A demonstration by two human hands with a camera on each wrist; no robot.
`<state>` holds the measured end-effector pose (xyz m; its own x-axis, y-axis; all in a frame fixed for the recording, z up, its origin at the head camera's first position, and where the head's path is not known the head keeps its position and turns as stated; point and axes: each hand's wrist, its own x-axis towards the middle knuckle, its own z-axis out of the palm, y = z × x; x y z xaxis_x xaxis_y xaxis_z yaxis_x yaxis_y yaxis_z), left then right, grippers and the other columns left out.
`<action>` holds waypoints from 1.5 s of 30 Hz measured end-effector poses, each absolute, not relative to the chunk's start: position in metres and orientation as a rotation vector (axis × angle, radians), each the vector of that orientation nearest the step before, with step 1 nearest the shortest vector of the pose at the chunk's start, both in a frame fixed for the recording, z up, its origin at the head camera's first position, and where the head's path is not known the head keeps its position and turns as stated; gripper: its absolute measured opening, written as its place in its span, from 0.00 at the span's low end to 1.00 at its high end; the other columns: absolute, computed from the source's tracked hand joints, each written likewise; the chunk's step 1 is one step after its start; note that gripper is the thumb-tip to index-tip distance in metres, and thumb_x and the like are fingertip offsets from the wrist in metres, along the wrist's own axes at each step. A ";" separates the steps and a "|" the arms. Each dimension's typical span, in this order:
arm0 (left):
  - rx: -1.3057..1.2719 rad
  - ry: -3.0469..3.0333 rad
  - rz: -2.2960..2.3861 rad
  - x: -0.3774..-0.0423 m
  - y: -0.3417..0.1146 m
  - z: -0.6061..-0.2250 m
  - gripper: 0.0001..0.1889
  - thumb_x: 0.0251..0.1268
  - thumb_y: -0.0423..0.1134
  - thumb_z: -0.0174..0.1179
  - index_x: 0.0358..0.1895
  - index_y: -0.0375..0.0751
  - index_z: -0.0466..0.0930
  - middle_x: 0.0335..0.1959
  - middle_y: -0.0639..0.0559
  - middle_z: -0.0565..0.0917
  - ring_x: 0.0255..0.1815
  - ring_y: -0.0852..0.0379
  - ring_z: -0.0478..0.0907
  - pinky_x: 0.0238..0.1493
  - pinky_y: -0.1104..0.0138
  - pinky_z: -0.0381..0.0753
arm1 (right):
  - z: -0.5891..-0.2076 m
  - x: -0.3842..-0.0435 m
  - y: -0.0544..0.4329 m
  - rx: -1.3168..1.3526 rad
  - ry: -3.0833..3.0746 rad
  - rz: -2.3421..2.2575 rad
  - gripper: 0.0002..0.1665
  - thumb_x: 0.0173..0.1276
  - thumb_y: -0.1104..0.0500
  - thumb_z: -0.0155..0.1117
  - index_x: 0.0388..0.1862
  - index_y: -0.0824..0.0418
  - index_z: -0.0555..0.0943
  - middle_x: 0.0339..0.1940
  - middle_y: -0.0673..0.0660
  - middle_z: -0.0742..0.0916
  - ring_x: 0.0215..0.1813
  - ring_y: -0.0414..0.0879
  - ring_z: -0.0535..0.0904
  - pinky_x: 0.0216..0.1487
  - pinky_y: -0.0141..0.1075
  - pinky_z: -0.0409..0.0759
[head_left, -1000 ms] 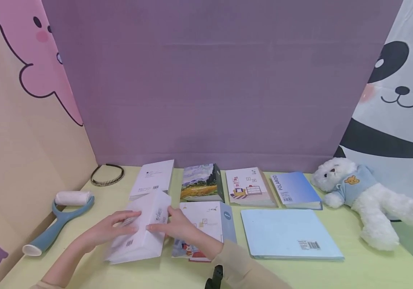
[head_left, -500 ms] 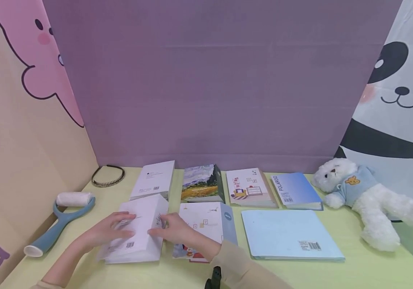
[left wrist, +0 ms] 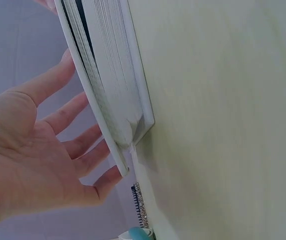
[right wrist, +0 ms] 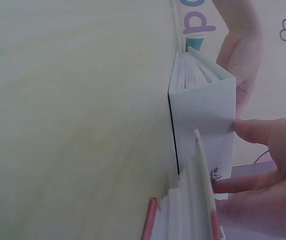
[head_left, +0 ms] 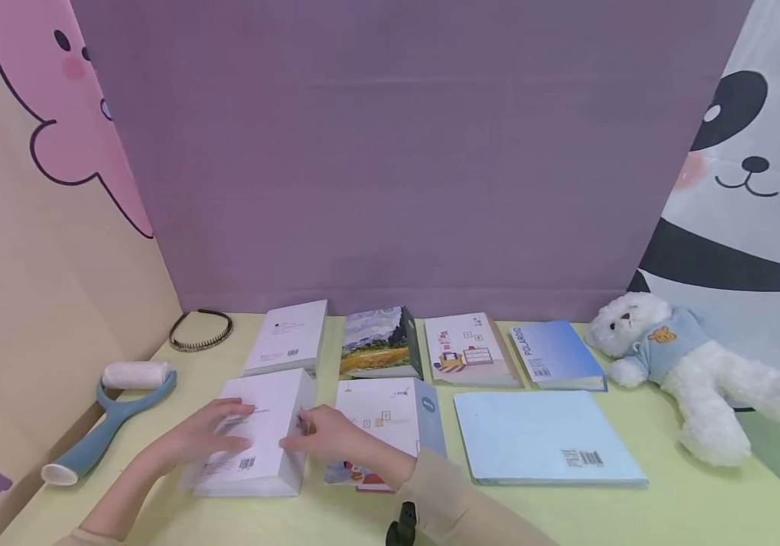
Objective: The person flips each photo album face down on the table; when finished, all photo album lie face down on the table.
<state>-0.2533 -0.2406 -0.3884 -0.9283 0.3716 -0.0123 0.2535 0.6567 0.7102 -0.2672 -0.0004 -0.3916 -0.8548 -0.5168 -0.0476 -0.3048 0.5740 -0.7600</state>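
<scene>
Both hands rested on a thick white book with a barcoded cover, lying at the front left of the pale green table.
The left hand lay flat on its cover, fingers straight and spread; the right hand touched the spine edge with fingers nearly straight, gripping nothing. An illustrated white book with a blue-grey spine lay just beside it, and a blue-handled lint roller was well to the left.

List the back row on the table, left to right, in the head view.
Headband → white book → landscape book → room-drawing book → Polaroid album → plush bear.
</scene>
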 end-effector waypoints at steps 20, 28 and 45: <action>0.564 2.724 1.059 -0.251 -0.243 -0.387 0.32 0.58 0.45 0.64 0.63 0.32 0.69 0.67 0.25 0.58 0.66 0.23 0.52 0.61 0.34 0.57 | -0.393 -0.265 0.002 -0.732 2.566 -1.100 0.19 0.64 0.48 0.62 0.50 0.56 0.80 0.42 0.52 0.83 0.41 0.41 0.77 0.33 0.29 0.71; 0.424 2.842 1.064 -0.253 -0.234 -0.382 0.25 0.59 0.45 0.63 0.55 0.33 0.76 0.59 0.31 0.72 0.61 0.33 0.66 0.60 0.43 0.66 | -0.386 -0.267 0.011 -0.591 2.484 -1.201 0.29 0.68 0.48 0.57 0.64 0.60 0.72 0.62 0.56 0.78 0.61 0.52 0.76 0.54 0.42 0.78; 0.344 3.233 1.304 -0.255 -0.246 -0.338 0.17 0.70 0.43 0.52 0.50 0.33 0.79 0.46 0.38 0.84 0.44 0.57 0.82 0.44 0.64 0.80 | -0.349 -0.292 0.140 -0.761 2.802 -1.508 0.18 0.71 0.52 0.55 0.53 0.60 0.80 0.50 0.58 0.85 0.52 0.52 0.81 0.51 0.43 0.80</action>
